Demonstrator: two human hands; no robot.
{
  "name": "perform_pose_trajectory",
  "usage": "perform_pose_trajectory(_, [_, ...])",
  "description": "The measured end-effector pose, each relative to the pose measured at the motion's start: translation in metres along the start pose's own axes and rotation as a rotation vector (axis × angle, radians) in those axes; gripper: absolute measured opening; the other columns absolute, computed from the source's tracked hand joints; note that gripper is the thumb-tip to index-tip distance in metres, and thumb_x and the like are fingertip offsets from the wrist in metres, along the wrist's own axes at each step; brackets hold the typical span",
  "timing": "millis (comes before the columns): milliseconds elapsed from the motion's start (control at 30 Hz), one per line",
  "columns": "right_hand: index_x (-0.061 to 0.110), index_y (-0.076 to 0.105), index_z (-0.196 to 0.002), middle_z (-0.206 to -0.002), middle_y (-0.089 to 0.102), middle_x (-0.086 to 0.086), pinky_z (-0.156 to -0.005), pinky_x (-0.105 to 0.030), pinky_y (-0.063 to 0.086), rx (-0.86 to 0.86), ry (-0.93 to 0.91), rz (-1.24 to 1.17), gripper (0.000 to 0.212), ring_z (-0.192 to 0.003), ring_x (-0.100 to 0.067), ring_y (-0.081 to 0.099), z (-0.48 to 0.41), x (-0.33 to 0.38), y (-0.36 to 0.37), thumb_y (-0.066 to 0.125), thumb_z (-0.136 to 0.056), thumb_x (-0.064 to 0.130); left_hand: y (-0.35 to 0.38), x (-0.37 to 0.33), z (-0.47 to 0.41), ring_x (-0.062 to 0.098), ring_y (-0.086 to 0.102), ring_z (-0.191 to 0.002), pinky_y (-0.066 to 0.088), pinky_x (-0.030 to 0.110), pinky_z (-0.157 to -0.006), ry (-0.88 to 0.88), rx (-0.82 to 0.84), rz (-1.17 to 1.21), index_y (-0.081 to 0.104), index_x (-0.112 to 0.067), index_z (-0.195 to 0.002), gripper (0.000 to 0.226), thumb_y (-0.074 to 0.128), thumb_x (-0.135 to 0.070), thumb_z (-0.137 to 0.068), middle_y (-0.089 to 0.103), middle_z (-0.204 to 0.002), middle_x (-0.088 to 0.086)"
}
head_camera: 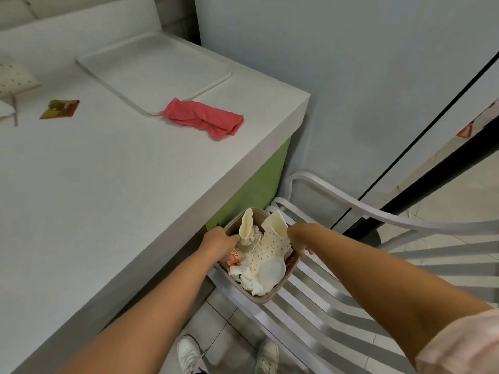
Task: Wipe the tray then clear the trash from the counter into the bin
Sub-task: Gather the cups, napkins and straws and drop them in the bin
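Down beside the bench (108,184), the left hand (217,238) grips the bin (266,299) by its left rim, the right hand (298,237) by its right. Paper cups (271,242) lie between them.

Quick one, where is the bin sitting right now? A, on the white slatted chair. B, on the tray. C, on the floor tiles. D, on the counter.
A: the bin rests on the seat slats of the white chair beside the counter, with the left hand and right hand holding its rim.
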State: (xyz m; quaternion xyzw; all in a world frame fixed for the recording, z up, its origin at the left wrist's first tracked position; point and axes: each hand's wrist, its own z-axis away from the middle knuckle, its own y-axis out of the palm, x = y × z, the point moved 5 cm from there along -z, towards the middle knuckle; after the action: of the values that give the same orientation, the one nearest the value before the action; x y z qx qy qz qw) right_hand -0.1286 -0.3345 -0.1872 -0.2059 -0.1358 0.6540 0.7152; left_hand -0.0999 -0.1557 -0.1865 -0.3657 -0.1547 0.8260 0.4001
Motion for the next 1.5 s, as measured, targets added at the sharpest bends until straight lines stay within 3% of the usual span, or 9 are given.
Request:
perform_pose_trajectory(233, [0.002, 0.042, -0.138, -0.138, 0.049, -0.013, -0.1, -0.032, 0.041, -0.153, 0.061, -0.014, 0.048, -0.125, -0.026, 0.05, 0.036, -0.001, -0.037, 0.056, -0.094, 0.015, -0.009, -0.019, 0.014, 0.028, 0.067, -0.094, 0.056, 0.037, -0.083, 0.083, 0.016, -0.031, 0.043, 0.003, -0.129, 0.045, 0.05, -0.026, -0.095, 0.062, -0.11, 0.018])
perform_pose_trajectory(400, [0.001, 0.052, -0.129, -0.125, 0.062, -0.014, -0.078, -0.028, 0.046, -0.119, 0.002, 0.144, 0.04, -0.111, -0.025, 0.061, 0.063, 0.022, -0.068, 0.055, -0.095, 0.022, -0.026, -0.04, 0.026, 0.029, 0.069, -0.083, 0.055, 0.037, -0.08, 0.216, 0.009, -0.076, 0.051, -0.006, -0.113, 0.028, 0.049, -0.028, -0.095, 0.064, -0.078, 0.009])
perform_pose_trajectory(533, [0.003, 0.065, -0.095, -0.102, 0.072, -0.013, -0.08, -0.03, 0.049, -0.067, -0.017, 0.21, 0.031, -0.094, -0.024, 0.068, 0.08, 0.05, -0.095, 0.052, -0.096, 0.03, -0.051, -0.054, 0.043, 0.017, 0.062, -0.058, 0.055, 0.032, -0.069, 0.363, -0.058, -0.019, 0.056, -0.01, -0.095, 0.016, 0.05, -0.025, -0.094, 0.064, -0.073, 0.006])
perform_pose_trajectory(600, [0.004, 0.061, -0.08, -0.066, 0.073, -0.009, -0.085, -0.035, 0.051, -0.047, -0.025, 0.192, 0.034, -0.073, -0.023, 0.068, 0.089, 0.065, -0.11, 0.052, -0.096, 0.033, -0.069, -0.061, 0.052, 0.019, 0.064, -0.058, 0.057, 0.031, -0.065, 0.44, -0.111, 0.036, 0.06, -0.008, -0.092, 0.016, 0.05, -0.02, -0.094, 0.066, -0.077, 0.008])
perform_pose_trajectory(833, [0.009, 0.06, -0.066, -0.031, 0.052, 0.003, -0.052, -0.023, 0.041, -0.335, -0.21, 0.258, 0.034, -0.043, -0.015, 0.047, 0.126, 0.135, -0.165, 0.053, -0.094, 0.028, -0.153, -0.049, 0.063, 0.018, 0.057, -0.075, 0.045, 0.026, -0.068, 0.535, -0.412, 0.084, 0.069, -0.008, -0.092, 0.019, 0.05, -0.013, -0.089, 0.064, -0.082, 0.002])
perform_pose_trajectory(933, [0.011, 0.059, -0.071, -0.048, 0.056, 0.0, -0.051, -0.023, 0.038, -0.478, -0.338, 0.247, 0.027, -0.048, -0.016, 0.048, 0.14, 0.175, -0.181, 0.054, -0.092, 0.027, -0.191, -0.025, 0.058, 0.016, 0.054, -0.074, 0.043, 0.025, -0.068, 0.488, -0.504, 0.116, 0.068, -0.008, -0.091, 0.02, 0.048, -0.01, -0.088, 0.061, -0.081, -0.002])
perform_pose_trajectory(1033, [0.006, 0.061, -0.109, -0.08, 0.059, -0.006, -0.051, -0.021, 0.035, -0.566, -0.44, 0.3, 0.028, -0.06, -0.017, 0.05, 0.158, 0.218, -0.189, 0.053, -0.094, 0.028, -0.228, 0.007, 0.049, 0.017, 0.057, -0.081, 0.046, 0.025, -0.074, 0.409, -0.561, 0.129, 0.068, -0.008, -0.093, 0.02, 0.048, -0.01, -0.088, 0.066, -0.092, 0.0])
perform_pose_trajectory(1167, [0.02, 0.047, -0.134, -0.133, 0.049, -0.001, -0.079, -0.025, 0.038, -0.614, -0.517, 0.328, 0.043, -0.113, -0.021, 0.052, 0.158, 0.267, -0.196, 0.053, -0.094, 0.033, -0.273, 0.051, 0.039, 0.02, 0.06, -0.09, 0.046, 0.026, -0.077, 0.31, -0.626, 0.127, 0.067, -0.006, -0.094, 0.019, 0.049, -0.011, -0.089, 0.067, -0.1, 0.006])
perform_pose_trajectory(1500, [0.024, 0.04, -0.14, -0.137, 0.036, -0.004, -0.08, -0.027, 0.035, -0.615, -0.599, 0.32, 0.049, -0.121, -0.023, 0.047, 0.145, 0.37, -0.213, 0.054, -0.093, 0.032, -0.382, 0.142, 0.011, 0.029, 0.056, -0.109, 0.049, 0.034, -0.085, 0.189, -0.758, 0.096, 0.068, -0.009, -0.093, 0.014, 0.057, -0.016, -0.088, 0.051, -0.12, 0.012])
